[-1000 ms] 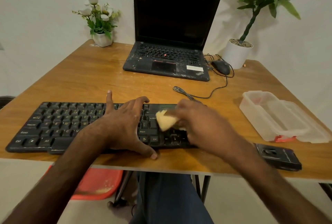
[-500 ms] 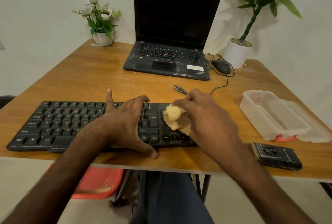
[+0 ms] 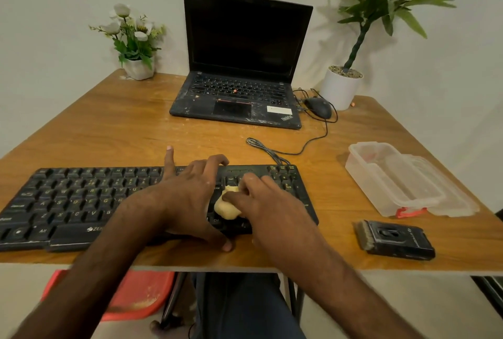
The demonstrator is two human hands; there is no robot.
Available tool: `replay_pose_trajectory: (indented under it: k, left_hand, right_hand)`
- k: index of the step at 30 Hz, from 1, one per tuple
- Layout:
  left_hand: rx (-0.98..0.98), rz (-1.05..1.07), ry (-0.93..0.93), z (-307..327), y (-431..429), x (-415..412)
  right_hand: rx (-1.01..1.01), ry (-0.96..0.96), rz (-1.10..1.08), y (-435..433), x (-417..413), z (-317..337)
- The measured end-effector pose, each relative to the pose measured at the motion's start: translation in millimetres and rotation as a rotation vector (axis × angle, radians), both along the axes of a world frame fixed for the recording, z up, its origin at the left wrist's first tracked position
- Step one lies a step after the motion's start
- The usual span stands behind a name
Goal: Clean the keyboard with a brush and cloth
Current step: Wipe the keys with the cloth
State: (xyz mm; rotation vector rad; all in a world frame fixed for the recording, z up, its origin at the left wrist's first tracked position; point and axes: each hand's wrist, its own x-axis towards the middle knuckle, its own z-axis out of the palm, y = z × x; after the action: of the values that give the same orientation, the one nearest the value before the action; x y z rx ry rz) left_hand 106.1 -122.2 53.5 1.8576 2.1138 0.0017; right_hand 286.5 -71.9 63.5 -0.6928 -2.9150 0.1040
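The keyboard point(image 3: 81, 202) lies along the near edge of the table point(image 3: 109, 126). The left hand point(image 3: 187, 197) rests on its middle, fingers spread apart, likely to stop it sliding. The right hand point(image 3: 266, 202) pinches the cloth point(image 3: 227, 206) against the right-hand keys. The brush point(image 3: 394, 239) lies apart, near right.
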Motion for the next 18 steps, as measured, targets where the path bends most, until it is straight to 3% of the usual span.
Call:
replay_pose_trajectory:
  k: [3,8,14,18]
  left_hand:
    - [0.010,0.016,0.000,-1.1,-3.1,0.0]
    - [0.019,0.020,-0.023,-1.6,-3.1,-0.7]
    - [-0.030,0.033,-0.013,3.0,1.2,0.7]
    - [-0.029,0.025,-0.002,2.8,1.2,0.7]
  right_hand:
    - [0.009,0.124,-0.034,12.9,0.5,-8.3]
    - [0.014,0.073,0.091,-4.4,8.3,-6.9]
    - [0.096,0.104,-0.041,27.6,14.5,-7.4]
    - [0.029,0.022,0.073,0.7,12.8,-4.9]
